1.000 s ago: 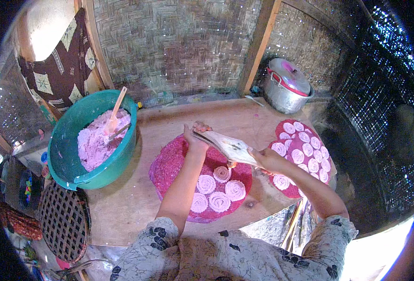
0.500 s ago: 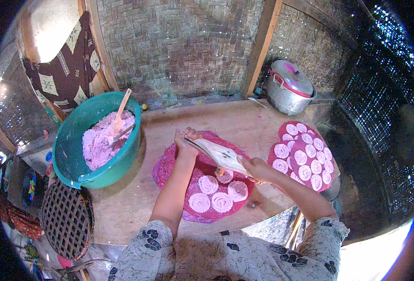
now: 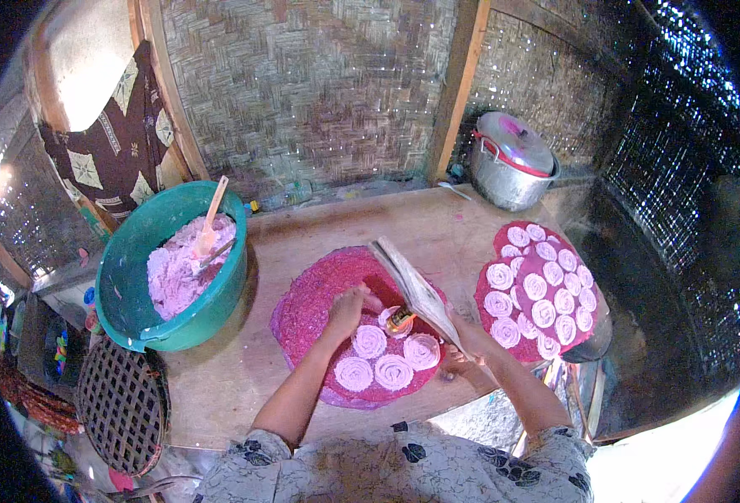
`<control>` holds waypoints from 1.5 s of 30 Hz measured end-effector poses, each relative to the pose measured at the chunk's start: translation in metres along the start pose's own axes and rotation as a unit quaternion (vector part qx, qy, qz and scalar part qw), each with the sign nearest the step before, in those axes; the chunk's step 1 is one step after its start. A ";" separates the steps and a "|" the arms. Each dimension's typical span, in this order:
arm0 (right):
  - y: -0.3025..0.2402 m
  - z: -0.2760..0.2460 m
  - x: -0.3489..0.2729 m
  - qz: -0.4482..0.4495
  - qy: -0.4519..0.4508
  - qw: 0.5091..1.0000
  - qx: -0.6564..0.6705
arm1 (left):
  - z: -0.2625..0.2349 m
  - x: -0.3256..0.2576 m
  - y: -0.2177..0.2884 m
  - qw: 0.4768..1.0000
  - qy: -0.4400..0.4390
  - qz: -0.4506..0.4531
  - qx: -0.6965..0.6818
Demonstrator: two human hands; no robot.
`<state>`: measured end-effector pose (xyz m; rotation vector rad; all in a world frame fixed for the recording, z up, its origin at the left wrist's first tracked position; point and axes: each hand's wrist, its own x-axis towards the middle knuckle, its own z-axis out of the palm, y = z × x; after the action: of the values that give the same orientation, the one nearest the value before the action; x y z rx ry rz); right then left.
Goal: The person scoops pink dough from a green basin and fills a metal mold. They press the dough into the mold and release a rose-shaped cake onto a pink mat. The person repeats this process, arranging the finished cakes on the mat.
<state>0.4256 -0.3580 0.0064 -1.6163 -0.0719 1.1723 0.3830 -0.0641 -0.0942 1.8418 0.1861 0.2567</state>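
Hands are now separated on the work: the left hand (image 3: 349, 310) has released the far end of the wooden press (image 3: 419, 293) and dropped to the near part of the round red mat (image 3: 320, 289). The right hand (image 3: 468, 339) remains closed around the near end of the press and bears it alone; the press has turned to a steeper slant, its far end unsupported. This appears to mean that two-handed squeezing is interrupted, with the left hand freed for work close to the nozzle (image 3: 402, 317). Left fingers are partly hidden; whether they are pinched together or hold anything cannot be determined. The nozzle is positioned at the pale pink rosette (image 3: 392, 329) farthest from the body; contact cannot be confirmed. Four other rosettes (image 3: 393, 371) lie on the mat, nearer the body. Rosette count on this mat is unchanged from a second ago. A second red mat (image 3: 527, 267), carrying many rosettes, lies at the right of the tabletop (image 3: 211, 394). A green tub (image 3: 198, 325) of pink dough (image 3: 175, 272), with a spatula (image 3: 216, 201) standing in it, is at the left.
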 end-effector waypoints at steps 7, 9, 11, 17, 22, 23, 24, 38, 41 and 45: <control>0.018 0.001 0.002 -0.022 -0.034 0.993 0.112 | 0.025 -0.038 -0.018 0.983 -0.011 -0.008 0.183; 0.021 0.000 0.002 -0.017 -0.049 0.988 0.142 | 0.026 -0.039 -0.010 0.974 -0.003 0.024 0.225; 0.022 0.000 0.002 -0.018 -0.057 0.988 0.143 | 0.029 -0.042 -0.001 0.970 0.017 0.001 0.243; 0.023 -0.004 -0.008 -0.026 0.021 0.990 0.135 | 0.031 -0.054 0.028 0.934 -0.001 0.075 0.351; 0.020 -0.009 -0.026 -0.073 -0.011 0.982 0.175 | 0.034 -0.054 0.044 0.914 -0.005 0.103 0.393; 0.020 -0.009 -0.029 -0.084 -0.006 0.980 0.179 | 0.035 -0.054 0.047 0.912 -0.008 0.107 0.395; 0.020 -0.010 -0.033 -0.082 0.004 0.980 0.180 | 0.036 -0.054 0.049 0.908 -0.011 0.115 0.402; 0.074 -0.026 -0.083 -0.169 0.061 0.955 0.236 | -0.063 -0.063 0.080 0.944 0.191 0.172 0.205; 0.084 -0.007 -0.083 -0.203 0.019 0.947 0.249 | -0.084 -0.113 0.078 0.958 0.185 0.125 0.180; 0.084 0.030 -0.064 -0.157 -0.073 0.958 0.230 | -0.089 -0.184 0.080 0.967 0.179 0.080 0.164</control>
<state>0.3308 -0.4083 -0.0150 -1.0620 -0.1349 0.9712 0.1815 -0.0521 -0.0078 2.1308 0.3469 0.7087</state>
